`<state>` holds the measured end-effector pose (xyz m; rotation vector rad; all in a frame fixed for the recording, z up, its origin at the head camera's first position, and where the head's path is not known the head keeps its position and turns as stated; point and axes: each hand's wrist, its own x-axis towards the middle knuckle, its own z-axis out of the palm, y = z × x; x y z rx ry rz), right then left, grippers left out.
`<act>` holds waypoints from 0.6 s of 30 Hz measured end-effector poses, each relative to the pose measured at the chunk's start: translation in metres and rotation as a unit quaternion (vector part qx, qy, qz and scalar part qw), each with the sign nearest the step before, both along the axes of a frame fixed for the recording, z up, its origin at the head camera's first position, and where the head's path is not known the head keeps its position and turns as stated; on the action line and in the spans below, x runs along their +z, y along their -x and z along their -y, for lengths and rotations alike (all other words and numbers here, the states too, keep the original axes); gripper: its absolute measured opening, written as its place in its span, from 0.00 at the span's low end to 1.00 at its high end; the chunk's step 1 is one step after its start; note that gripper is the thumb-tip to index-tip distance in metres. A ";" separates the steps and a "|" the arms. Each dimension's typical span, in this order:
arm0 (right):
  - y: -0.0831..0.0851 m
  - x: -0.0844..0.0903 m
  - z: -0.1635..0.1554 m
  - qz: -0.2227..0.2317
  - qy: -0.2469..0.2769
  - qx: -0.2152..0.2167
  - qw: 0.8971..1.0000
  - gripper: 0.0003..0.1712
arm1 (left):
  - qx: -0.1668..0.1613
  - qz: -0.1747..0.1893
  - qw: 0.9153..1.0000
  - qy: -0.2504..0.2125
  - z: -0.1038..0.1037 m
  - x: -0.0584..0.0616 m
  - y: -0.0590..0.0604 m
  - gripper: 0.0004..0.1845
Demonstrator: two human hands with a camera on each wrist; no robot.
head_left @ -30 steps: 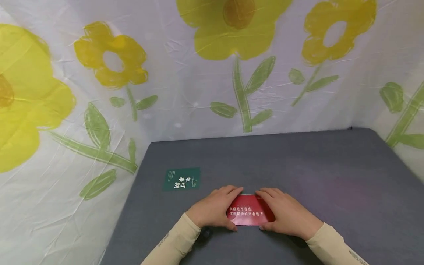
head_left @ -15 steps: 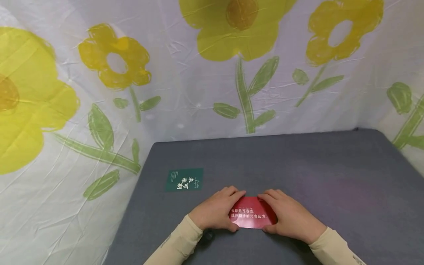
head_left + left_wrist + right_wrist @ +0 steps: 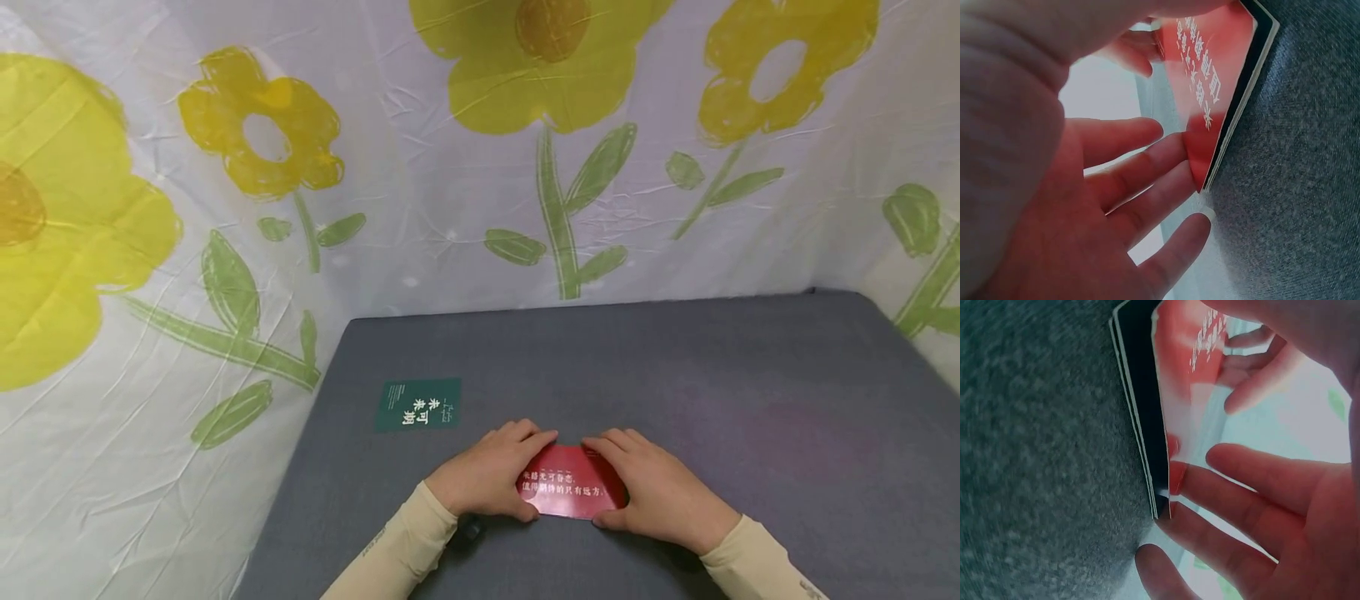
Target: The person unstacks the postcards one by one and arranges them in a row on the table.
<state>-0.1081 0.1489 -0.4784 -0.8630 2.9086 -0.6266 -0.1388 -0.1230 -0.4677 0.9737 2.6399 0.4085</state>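
A red card (image 3: pixel 566 483) with white Chinese characters lies on top of a thin stack, near the front of the grey table. My left hand (image 3: pixel 491 475) holds its left end, thumb at the near edge and fingers at the far edge. The right end is held the same way by my right hand (image 3: pixel 660 487). In the left wrist view, dark pale-edged cards (image 3: pixel 1244 94) show under the red card (image 3: pixel 1207 69). From the right wrist, a gap shows between the red card (image 3: pixel 1175 394) and the dark card (image 3: pixel 1141 369) below it.
To the left, beyond my left hand, a green card (image 3: pixel 417 406) with white characters lies flat on the grey table (image 3: pixel 615 358). Behind the table hangs a white cloth (image 3: pixel 420 208) printed with yellow flowers. A small black object (image 3: pixel 470 533) sits under my left wrist.
The head view has shifted slightly, so everything appears a little further right. Both hands keep their hold on the stack; the dark line at its far edge no longer shows.
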 end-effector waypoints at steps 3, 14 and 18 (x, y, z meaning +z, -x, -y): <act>0.000 0.001 -0.001 0.001 0.001 -0.004 1.000 0.51 | -0.002 0.007 1.000 0.001 0.001 0.000 0.000 0.54; 0.010 0.007 0.003 -0.006 -0.004 -0.007 1.000 0.50 | 0.014 0.015 1.000 -0.022 0.009 0.004 0.007 0.54; 0.022 0.010 0.010 -0.016 0.004 0.005 1.000 0.50 | 0.034 0.017 0.999 -0.035 0.018 0.007 0.014 0.55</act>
